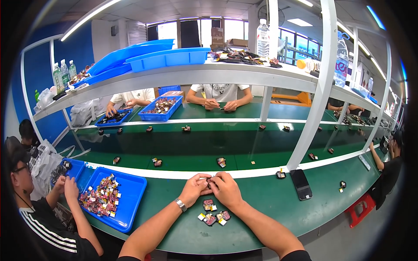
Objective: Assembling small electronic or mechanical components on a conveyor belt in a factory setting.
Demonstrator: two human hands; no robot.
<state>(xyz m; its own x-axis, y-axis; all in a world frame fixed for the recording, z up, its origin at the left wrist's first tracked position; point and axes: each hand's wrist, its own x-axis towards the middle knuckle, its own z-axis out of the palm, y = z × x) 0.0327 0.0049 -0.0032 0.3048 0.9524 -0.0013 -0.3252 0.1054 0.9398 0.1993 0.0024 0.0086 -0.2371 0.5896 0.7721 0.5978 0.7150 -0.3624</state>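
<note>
My left hand [194, 192], with a metal watch at its wrist, and my right hand [227, 191] meet over the near green bench. Between their fingertips they pinch a small dark electronic part [209, 184], mostly covered by the fingers. Just below lie a few similar parts, black-edged with reddish boards and white and yellow tabs: one part [209, 205] on its own, and another [223, 216] in a cluster close to my right forearm. To the left, a blue tray [138, 195] holds a heap of reddish boards with white tabs [102, 196].
A black phone [301, 184] lies right of my hands, beside a white post [314, 95]. Beyond a white rail, single parts [221, 162] sit on the green belt [191, 145]. A person [52, 217] works at left; others sit opposite. Overhead, a shelf [174, 77] carries blue trays and bottles.
</note>
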